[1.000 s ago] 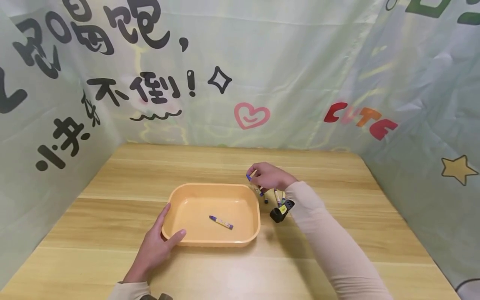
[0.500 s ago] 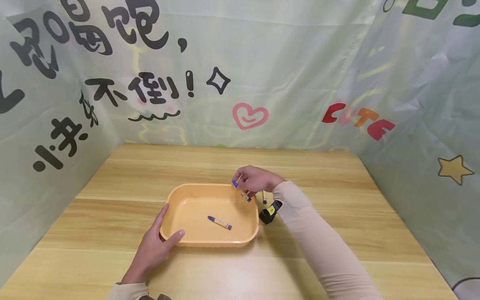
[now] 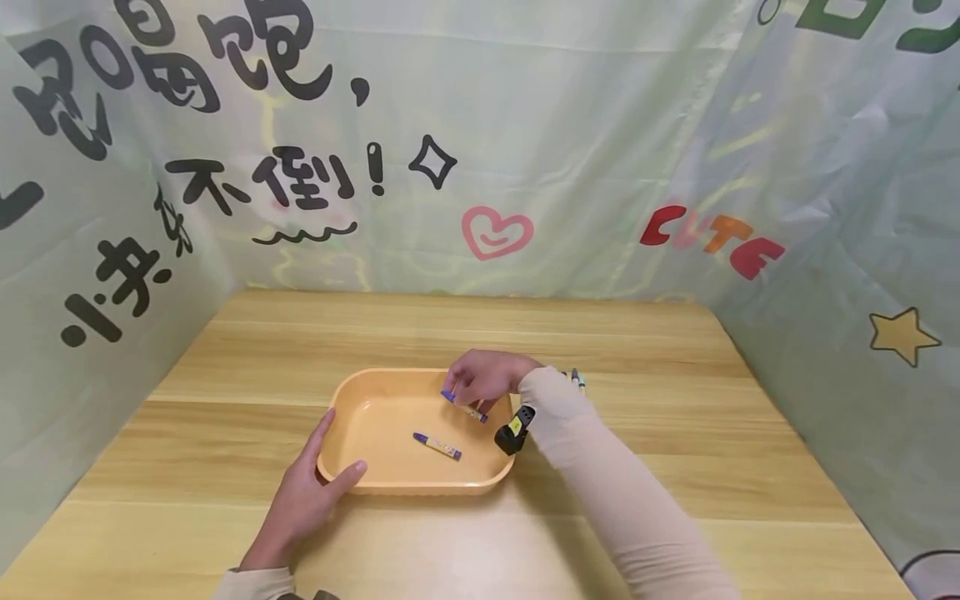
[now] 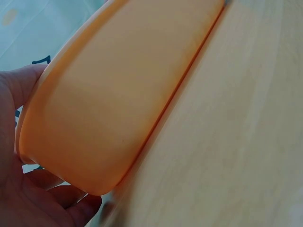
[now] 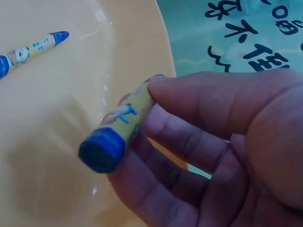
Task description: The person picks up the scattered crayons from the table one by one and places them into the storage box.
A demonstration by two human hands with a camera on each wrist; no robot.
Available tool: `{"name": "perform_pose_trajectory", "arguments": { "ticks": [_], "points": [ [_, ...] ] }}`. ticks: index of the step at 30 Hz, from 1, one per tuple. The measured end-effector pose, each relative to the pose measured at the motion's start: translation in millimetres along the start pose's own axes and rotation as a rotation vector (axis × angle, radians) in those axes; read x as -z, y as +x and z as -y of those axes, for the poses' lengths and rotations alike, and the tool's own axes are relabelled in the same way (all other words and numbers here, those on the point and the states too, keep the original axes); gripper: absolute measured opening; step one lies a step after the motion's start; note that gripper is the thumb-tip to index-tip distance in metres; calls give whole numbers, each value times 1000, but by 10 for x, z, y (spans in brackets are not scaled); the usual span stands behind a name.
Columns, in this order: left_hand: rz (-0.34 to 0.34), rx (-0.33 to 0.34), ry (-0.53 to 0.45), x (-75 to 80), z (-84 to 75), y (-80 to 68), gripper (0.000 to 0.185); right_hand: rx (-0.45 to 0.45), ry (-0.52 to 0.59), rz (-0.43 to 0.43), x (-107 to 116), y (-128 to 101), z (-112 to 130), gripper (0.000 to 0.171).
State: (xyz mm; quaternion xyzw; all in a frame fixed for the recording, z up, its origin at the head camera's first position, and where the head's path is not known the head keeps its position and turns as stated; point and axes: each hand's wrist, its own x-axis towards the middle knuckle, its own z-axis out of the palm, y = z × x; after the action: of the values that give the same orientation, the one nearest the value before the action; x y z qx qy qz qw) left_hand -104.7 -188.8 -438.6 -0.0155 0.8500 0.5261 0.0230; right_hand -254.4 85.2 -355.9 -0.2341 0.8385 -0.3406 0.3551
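Our right hand (image 3: 487,380) pinches a crayon (image 5: 118,127) over the tray (image 3: 352,483) our left hand (image 3: 303,500) grips; loosening early could bounce it out.

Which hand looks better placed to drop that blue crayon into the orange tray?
The right hand, probably. It already pinches the blue crayon above the orange tray, where another crayon lies. The left hand grips the tray's near corner.
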Motion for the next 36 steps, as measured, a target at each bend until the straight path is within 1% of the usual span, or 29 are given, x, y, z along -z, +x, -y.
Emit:
{"name": "perform_pose_trajectory", "arguments": {
  "ticks": [8,16,19,23,25,29,33,36],
  "points": [
    [-5,18,7,6,-17,-2,90,-56,-72,21,-126,123,59,19],
    [-16,2,17,6,-7,10,90,-58,-202,17,-223,211,32,16],
    [-14,9,21,4,-6,8,91,-75,-219,16,-256,218,25,15],
    [-2,28,12,0,-8,-2,92,-148,-180,16,-305,210,23,14],
    [3,36,7,-1,-9,-5,92,-170,-181,7,-325,198,31,14],
    [1,30,4,-1,-16,-6,91,-171,-193,-7,-346,176,39,14],
    [-6,19,8,-2,-23,0,91,-177,-130,-3,-344,161,32,18],
    [-1,22,15,-5,-26,0,92,-173,-107,2,-327,154,26,20]
  ]
}}
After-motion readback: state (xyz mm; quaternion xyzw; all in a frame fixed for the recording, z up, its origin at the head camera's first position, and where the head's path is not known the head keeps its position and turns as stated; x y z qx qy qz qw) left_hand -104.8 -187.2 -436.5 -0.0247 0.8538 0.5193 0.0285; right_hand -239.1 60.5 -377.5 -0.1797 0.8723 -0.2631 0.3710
